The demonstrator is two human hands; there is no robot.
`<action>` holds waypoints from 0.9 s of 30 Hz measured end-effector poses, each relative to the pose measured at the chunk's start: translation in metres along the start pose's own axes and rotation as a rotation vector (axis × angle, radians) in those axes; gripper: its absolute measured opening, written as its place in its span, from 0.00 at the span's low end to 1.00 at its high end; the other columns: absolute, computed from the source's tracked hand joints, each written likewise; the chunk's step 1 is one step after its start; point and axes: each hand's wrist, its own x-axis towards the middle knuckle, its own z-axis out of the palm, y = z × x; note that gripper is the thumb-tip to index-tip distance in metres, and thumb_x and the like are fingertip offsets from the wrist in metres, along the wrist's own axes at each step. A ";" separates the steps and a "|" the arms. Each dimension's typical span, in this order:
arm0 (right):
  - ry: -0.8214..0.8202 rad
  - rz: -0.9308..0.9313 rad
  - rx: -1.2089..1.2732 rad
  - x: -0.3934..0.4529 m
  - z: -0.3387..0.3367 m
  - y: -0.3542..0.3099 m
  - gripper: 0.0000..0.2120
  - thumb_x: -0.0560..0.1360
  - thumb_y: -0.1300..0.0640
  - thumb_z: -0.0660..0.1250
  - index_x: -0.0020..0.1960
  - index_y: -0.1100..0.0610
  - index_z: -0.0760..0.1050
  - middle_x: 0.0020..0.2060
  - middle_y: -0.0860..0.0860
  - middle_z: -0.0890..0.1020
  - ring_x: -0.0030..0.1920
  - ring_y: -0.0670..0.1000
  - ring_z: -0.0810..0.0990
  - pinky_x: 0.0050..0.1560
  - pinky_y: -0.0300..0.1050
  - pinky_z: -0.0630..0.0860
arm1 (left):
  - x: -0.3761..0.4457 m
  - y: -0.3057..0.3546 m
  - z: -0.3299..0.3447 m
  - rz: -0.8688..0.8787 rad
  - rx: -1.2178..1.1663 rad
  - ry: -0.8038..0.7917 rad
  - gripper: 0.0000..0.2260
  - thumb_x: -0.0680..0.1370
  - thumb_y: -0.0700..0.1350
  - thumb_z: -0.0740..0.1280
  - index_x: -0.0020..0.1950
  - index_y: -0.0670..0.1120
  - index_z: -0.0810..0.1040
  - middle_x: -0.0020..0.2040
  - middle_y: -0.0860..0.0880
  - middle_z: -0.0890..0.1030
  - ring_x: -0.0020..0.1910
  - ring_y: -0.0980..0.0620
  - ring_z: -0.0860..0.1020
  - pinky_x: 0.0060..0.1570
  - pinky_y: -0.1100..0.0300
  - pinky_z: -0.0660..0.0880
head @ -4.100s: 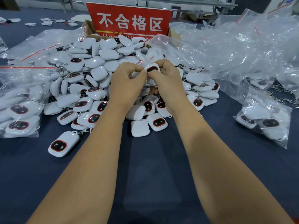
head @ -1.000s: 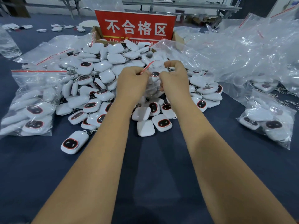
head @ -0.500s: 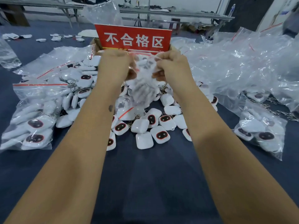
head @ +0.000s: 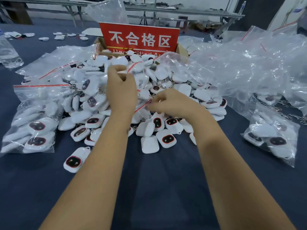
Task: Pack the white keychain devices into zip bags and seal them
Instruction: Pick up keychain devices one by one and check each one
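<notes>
A person's two bare forearms reach forward over a dark blue tabletop [head: 157,188] toward a large heap of white keychain devices [head: 166,138], small rounded white tags, many showing a dark oval face ringed in red.

Between the hands is a clear zip bag [head: 144,90] with a red seal strip [head: 142,105] along its mouth. The strip runs diagonally, from lower down near the right hand up and away toward the left hand, so the bag's mouth lies slanted across the gap between the two hands. The bag rests on top of the heap, and white devices show through it, though I cannot tell which are inside and which lie beneath.

The left hand [head: 122,90] is farther forward and higher, fingers curled, pinching the upper end of the bag's mouth. The right hand [head: 172,103] is nearer the person and lower, knuckles up, fingertips drawn together and pinching the strip's lower end. Both wrists are bent slightly inward toward each other.

The next move probably turns on this slant: running the fingers along the strip, from one pinched end to the other, would press it shut.

A filled bag [head: 33,120] lies at far left, another filled bag [head: 272,138] at far right. A mound of empty bags [head: 249,67] is heaped at right behind. A red sign [head: 139,37] with white Chinese characters stands in a cardboard box behind the heap.
</notes>
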 end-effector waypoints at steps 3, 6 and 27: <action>-0.210 0.005 -0.249 -0.009 -0.007 0.001 0.20 0.69 0.47 0.77 0.58 0.50 0.77 0.43 0.43 0.77 0.40 0.42 0.75 0.39 0.40 0.70 | -0.010 -0.005 0.010 0.060 -0.100 0.061 0.10 0.77 0.38 0.56 0.48 0.55 0.65 0.41 0.47 0.78 0.37 0.50 0.78 0.40 0.48 0.77; -0.213 -0.049 -0.328 -0.011 -0.004 0.000 0.20 0.68 0.53 0.77 0.59 0.47 0.77 0.43 0.42 0.74 0.41 0.41 0.73 0.39 0.41 0.69 | -0.015 -0.017 0.015 0.127 0.036 -0.029 0.17 0.75 0.34 0.55 0.38 0.56 0.69 0.44 0.46 0.78 0.45 0.44 0.78 0.50 0.44 0.76; 0.416 -0.102 0.952 0.013 0.036 0.021 0.11 0.74 0.68 0.70 0.48 0.53 0.77 0.40 0.51 0.82 0.37 0.46 0.79 0.38 0.38 0.75 | -0.017 -0.032 0.010 0.079 -0.045 -0.277 0.12 0.74 0.36 0.66 0.47 0.54 0.82 0.34 0.54 0.72 0.30 0.63 0.68 0.34 0.71 0.69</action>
